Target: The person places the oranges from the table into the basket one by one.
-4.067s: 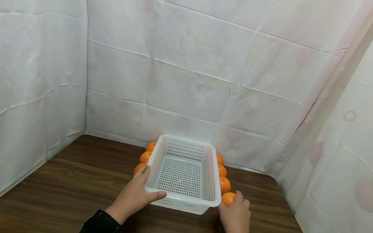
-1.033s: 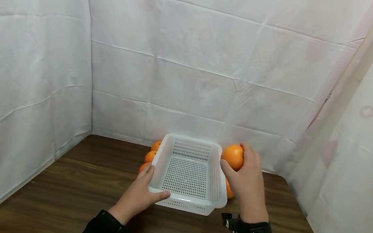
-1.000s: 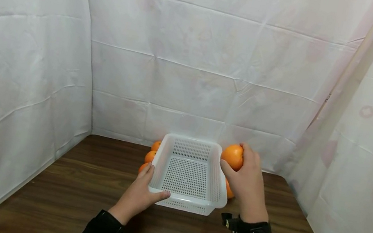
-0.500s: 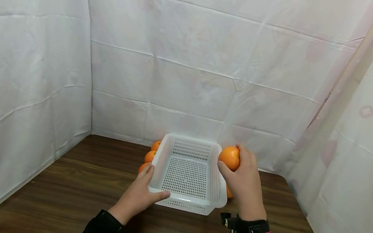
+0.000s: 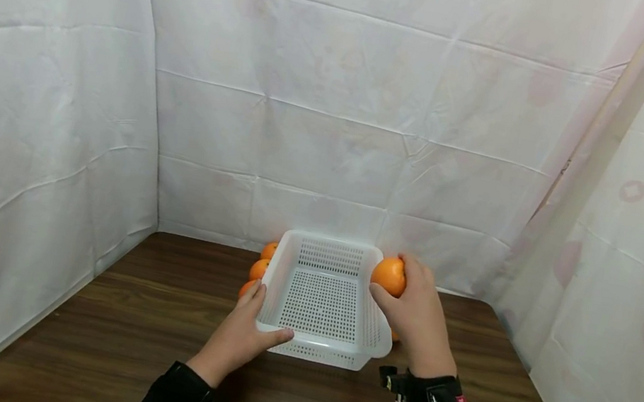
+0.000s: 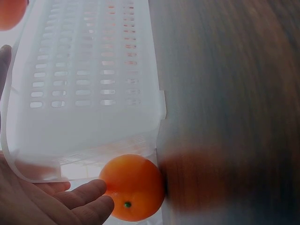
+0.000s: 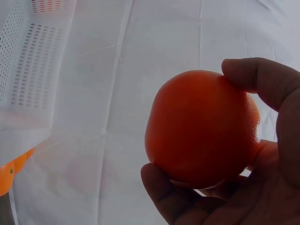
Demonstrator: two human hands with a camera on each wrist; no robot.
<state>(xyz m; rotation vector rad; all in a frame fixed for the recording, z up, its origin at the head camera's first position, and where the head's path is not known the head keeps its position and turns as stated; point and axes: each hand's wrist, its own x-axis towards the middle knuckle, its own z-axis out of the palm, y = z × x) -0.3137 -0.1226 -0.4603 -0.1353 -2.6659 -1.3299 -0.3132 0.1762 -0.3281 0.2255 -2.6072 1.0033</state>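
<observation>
A white perforated plastic basket sits in the middle of the wooden table, its inside bare. My left hand grips its near left corner, thumb over the front rim and fingers along the left side. In the left wrist view those fingertips reach an orange beside the basket. My right hand holds another orange up at the basket's right rim. Thumb and fingers wrap this fruit from either side in the right wrist view, where the basket wall stands to the left.
Several oranges line the basket's left side. On the right, a sliver of orange shows below my right hand, which hides most of that side. White cloth hangs behind the table and on both sides.
My right hand went from the nearest orange on the right to holding one raised, and over the last second carried it left and slightly down to the rim. My left hand stayed on the basket.
</observation>
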